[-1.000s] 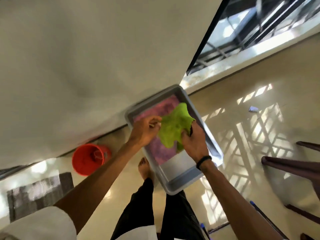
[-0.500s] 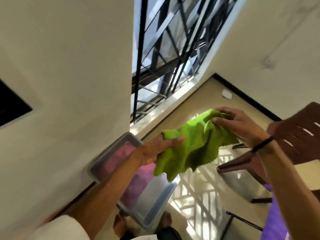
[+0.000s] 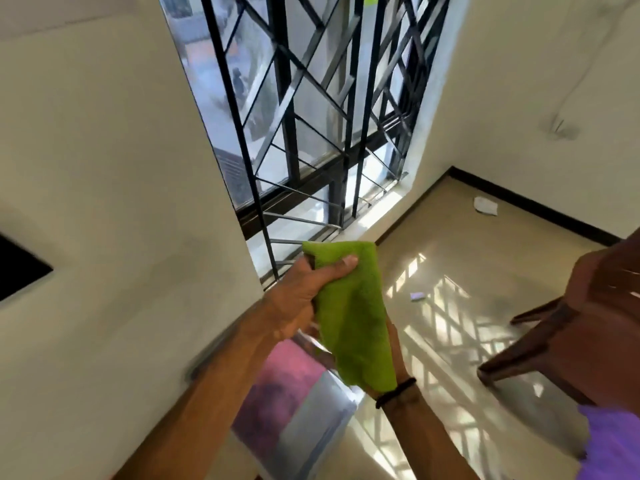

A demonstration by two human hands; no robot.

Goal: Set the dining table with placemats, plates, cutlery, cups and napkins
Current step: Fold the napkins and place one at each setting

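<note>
Napkin: a green cloth napkin is hanging folded lengthwise in mid-air at the frame's centre, well above the floor and nowhere near a table yet.
Left hand: the left hand is gripping the napkin's top edge, thumb pressing over the front, fingers curling behind the fold.
Right hand: the right hand is sitting almost wholly behind the cloth's lower half at 5 o'clock from the left hand; only its wrist with a black band is showing, so whether it is holding the cloth or only backing it I cannot tell.
Storage bin: a grey plastic bin is lying on the floor at 6 o'clock below the napkin, with pink fabric showing inside.
Surroundings: a wooden chair is standing at 3 o'clock, a purple cloth at 4 o'clock, a barred window at 12 o'clock.
Step in hand: probably squaring the napkin before carrying it to the table.
Doing it well: keeping the top edge pinched level, drawing the lower end taut so the edges are meeting, and holding the fold closed while turning toward the chair side.
</note>
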